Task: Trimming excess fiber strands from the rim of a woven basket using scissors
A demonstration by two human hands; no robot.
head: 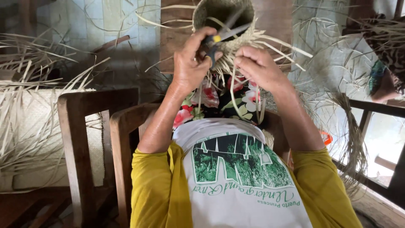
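Note:
My left hand [190,63] is closed around the dark, yellow-marked handles of a pair of scissors [223,34], whose blades point up and right across the rim of a small round woven basket [223,14]. Loose pale straw strips [236,90] stick out from the basket's edge and hang toward my lap. My right hand [257,65] pinches a few of these strips just right of the scissors. Both hands are raised in front of my chest, close together, above a floral cloth [211,101] on my lap.
A wooden chair frame [82,131] stands to my left, with a woven mat and dry straw bundles [25,114] beyond it. The basket rests against a brown wooden board [177,38]. More straw [354,143] hangs over a dark rail at right. A person in patterned cloth [384,71] sits at upper right.

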